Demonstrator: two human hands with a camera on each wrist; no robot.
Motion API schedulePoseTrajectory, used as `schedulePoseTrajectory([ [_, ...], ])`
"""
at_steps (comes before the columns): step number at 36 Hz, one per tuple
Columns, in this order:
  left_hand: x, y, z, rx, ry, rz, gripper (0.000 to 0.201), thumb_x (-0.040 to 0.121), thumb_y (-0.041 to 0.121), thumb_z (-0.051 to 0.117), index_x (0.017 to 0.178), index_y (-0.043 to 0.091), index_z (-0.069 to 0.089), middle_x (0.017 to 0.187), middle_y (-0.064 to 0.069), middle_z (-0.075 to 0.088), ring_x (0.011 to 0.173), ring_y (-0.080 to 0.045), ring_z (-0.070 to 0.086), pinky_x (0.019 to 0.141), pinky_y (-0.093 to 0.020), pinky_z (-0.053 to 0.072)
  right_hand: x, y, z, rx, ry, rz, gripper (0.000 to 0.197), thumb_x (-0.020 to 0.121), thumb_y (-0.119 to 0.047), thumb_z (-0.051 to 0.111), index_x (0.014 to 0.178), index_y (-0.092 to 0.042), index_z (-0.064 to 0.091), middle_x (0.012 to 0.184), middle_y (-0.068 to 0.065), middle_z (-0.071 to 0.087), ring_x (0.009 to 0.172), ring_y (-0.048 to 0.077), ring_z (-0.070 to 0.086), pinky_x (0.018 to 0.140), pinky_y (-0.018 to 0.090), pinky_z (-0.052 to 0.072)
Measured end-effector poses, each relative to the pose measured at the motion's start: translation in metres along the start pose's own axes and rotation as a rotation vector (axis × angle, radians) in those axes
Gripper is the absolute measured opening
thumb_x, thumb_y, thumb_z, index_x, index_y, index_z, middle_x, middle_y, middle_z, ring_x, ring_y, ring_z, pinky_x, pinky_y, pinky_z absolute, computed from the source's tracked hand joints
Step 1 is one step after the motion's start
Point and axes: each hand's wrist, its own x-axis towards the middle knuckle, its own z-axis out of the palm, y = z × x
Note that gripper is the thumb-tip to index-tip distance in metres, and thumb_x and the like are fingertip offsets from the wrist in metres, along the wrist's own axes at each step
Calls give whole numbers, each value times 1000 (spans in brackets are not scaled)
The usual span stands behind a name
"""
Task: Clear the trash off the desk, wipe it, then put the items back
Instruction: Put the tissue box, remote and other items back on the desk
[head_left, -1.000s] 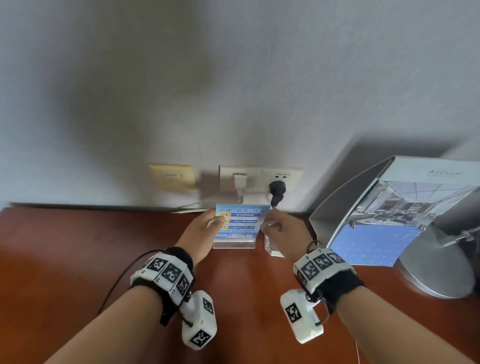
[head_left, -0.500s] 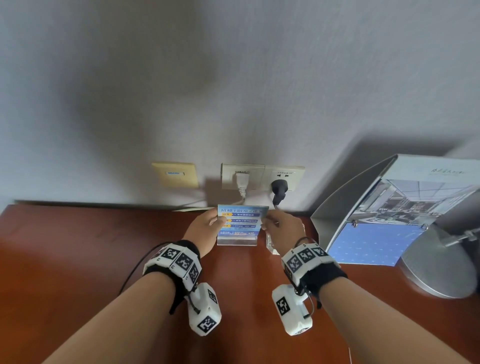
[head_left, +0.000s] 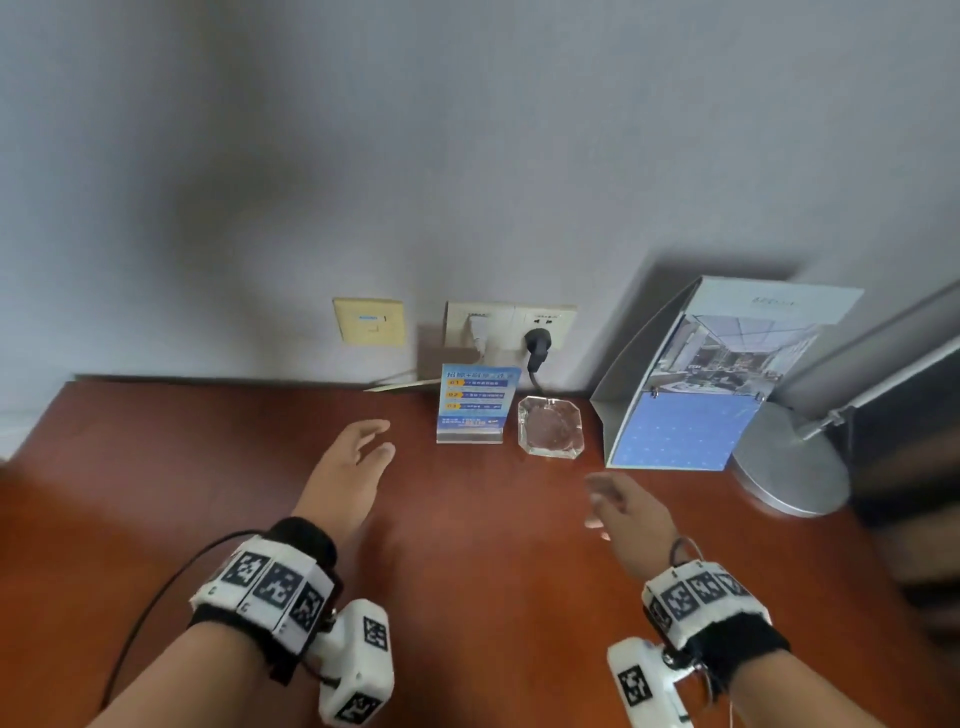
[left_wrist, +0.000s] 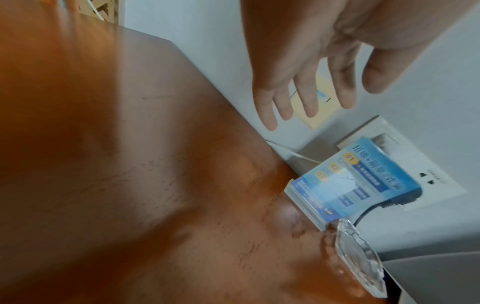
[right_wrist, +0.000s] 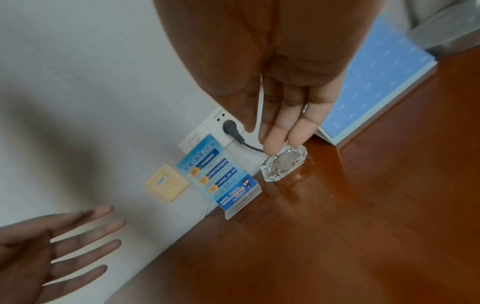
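Head view: two hands, left hand (head_left: 347, 470) and right hand (head_left: 626, 512), hover apart over the table (head_left: 156, 493), fingers loose, holding nothing; one sign stand (head_left: 477, 402) beside one glass ashtray (head_left: 550, 426), near the wall; left wrist view: four fingers (left_wrist: 309, 90) spread; right wrist view: fingers (right_wrist: 288, 123) straight, one black plug (right_wrist: 230, 126).

wall sockets (head_left: 510, 323), black plug (head_left: 536, 345), yellow wall plate (head_left: 369, 322)

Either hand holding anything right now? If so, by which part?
Nothing is held. The left hand and right hand are open above the desk, fingers spread; the sign stand stands free beside the glass ashtray.
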Motion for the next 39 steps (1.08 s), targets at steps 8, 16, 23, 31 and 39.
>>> schedulePoseTrajectory([
  [8,-74,6,-21,-44,-77,94,22,97,18,46,107,28,64,111,15,64,109,-5,57,99,-32,43,-70,-16,-1,-28,-4,-59,18,95,-19,49,103,-32,59,90,-7,70,84,9,67,81,35,56],
  [16,-143,18,-31,-127,-93,129,22,98,14,45,109,21,62,106,6,68,103,-10,62,94,-32,44,-136,-39,2,-31,-57,-188,17,95,-16,49,100,-26,62,93,-4,69,81,12,68,76,25,53],
  [23,-217,9,-30,-151,-19,90,20,97,18,47,109,23,63,106,8,68,104,-9,62,92,-29,45,-190,-34,3,-21,-108,-288,17,94,-18,51,93,-31,61,90,-7,69,76,10,68,69,22,49],
  [31,-310,-9,3,-151,4,-16,19,97,19,47,107,24,63,109,5,67,105,-10,62,94,-31,46,-253,18,-3,67,-135,-274,17,94,-13,50,96,-22,65,88,-1,70,72,12,65,63,18,46],
  [39,-353,-18,7,-73,-84,-6,17,95,24,50,106,29,62,113,9,64,105,-5,60,89,-26,46,-281,40,-2,109,-174,-239,17,95,-8,48,94,-16,64,83,1,68,68,9,62,49,6,40],
])
